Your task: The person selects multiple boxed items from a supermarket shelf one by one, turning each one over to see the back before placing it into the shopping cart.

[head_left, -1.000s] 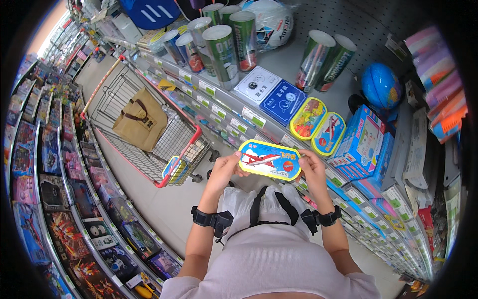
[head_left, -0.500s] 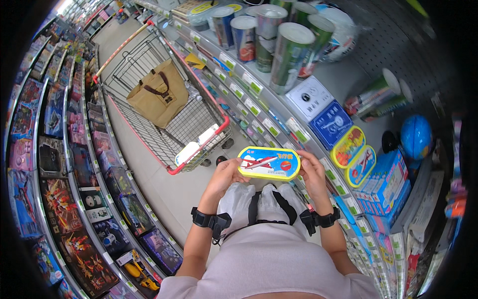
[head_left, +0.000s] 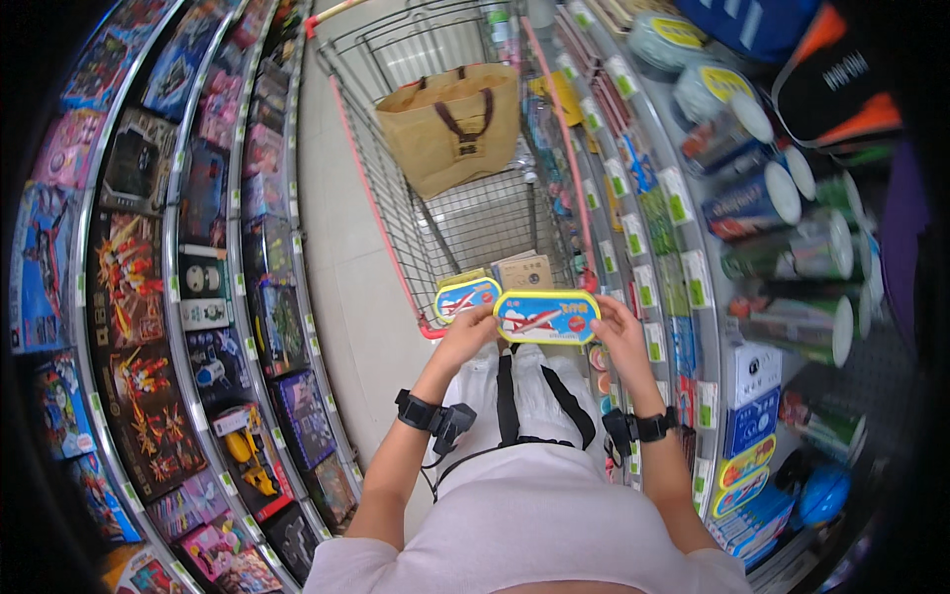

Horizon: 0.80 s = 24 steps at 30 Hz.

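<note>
A flat, round-ended blue box (head_left: 545, 317) with a yellow rim and an airplane picture is held level before my waist. My left hand (head_left: 469, 335) pinches its left end, and my right hand (head_left: 621, 333) grips the right end. Just beyond it is the near end of a wire shopping cart (head_left: 368, 183) with red edges. Inside the cart, close to my left hand, lies a matching blue and yellow box (head_left: 465, 295). A tan box (head_left: 528, 272) lies beside that one, partly hidden behind the held box.
A tan bag (head_left: 445, 129) with dark handles stands in the cart. Shelves of boxed toys (head_left: 139, 262) line the left side. On the right-hand shelf are cylindrical tubs (head_left: 792, 322), flat boxes (head_left: 754, 371) and a blue ball (head_left: 823, 495). Pale floor (head_left: 368, 396) shows between the shelves.
My view has turned to the right, so the cart now appears straight ahead. Both hands still hold the box, now close over the cart's near end, and boxes inside show more clearly.
</note>
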### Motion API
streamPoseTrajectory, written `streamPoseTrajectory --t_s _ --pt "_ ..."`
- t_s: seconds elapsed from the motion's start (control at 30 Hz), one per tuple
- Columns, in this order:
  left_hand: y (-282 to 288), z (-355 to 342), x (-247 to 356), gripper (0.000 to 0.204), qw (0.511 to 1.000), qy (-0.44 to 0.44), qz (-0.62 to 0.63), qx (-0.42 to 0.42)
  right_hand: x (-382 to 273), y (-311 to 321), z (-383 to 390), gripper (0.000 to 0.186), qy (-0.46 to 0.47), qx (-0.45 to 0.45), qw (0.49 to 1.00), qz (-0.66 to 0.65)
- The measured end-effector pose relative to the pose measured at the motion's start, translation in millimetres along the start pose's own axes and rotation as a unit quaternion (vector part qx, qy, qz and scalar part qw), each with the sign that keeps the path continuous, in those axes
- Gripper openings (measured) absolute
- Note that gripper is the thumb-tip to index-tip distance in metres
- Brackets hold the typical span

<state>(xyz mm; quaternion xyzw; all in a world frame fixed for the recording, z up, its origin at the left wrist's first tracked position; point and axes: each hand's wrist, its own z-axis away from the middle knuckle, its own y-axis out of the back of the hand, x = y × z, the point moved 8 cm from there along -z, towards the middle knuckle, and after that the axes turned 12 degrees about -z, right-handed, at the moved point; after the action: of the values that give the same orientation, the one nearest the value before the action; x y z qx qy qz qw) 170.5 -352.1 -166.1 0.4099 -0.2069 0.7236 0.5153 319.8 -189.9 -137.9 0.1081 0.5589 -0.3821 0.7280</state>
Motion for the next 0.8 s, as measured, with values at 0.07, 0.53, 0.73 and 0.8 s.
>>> streamPoseTrajectory --t_s 0.07,0.53,0.73,0.8 --pt "42.3 -13.0 -17.1 0.033 0.994 -0.019 -0.01 0.105 10.6 -19.7 -41.7 0.036 -0.013 -0.015 1.0 -0.001" --pt "98.5 -63.4 -82.8 0.034 0.976 0.034 -0.139 0.166 192.5 -62.0 -150.3 0.034 -0.206 -0.073 0.958 0.187" --pt "79.3 -80.6 -91.9 0.032 0.966 0.066 -0.235 0.083 189.5 -81.4 -146.9 0.029 -0.124 -0.122 0.925 0.337" --pt "76.3 -85.2 -97.7 0.031 0.966 0.051 -0.243 0.073 189.8 -84.1 -147.4 0.027 -0.095 -0.136 0.911 0.377"
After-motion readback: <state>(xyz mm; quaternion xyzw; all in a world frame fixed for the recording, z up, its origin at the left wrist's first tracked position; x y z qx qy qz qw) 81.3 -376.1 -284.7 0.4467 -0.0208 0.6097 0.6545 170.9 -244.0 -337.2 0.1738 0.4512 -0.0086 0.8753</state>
